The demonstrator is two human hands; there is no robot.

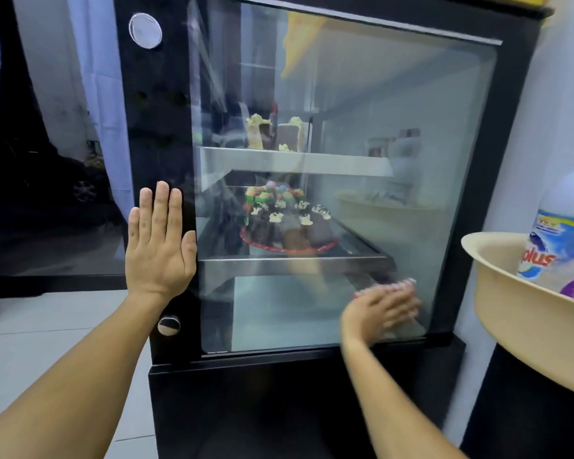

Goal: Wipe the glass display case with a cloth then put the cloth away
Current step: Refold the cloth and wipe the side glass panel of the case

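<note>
Two hands work the display case [345, 94]: your left hand [159, 240] braces flat on the frame, your right hand [383, 308], blurred, presses the cloth [408, 282] low on the glass, grip unclear. Next, cover unwiped glass.

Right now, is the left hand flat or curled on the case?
Flat: the left hand presses with straight fingers on the display case black frame.

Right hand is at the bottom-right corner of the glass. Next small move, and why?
Probably sweep the right hand leftward along the bottom of the glass panel, toward the lower left corner. It sits blurred in the lower right corner, pressing what looks like a cloth, only a reddish edge showing. The left hand lies flat on the black frame, bracing the case.
</note>
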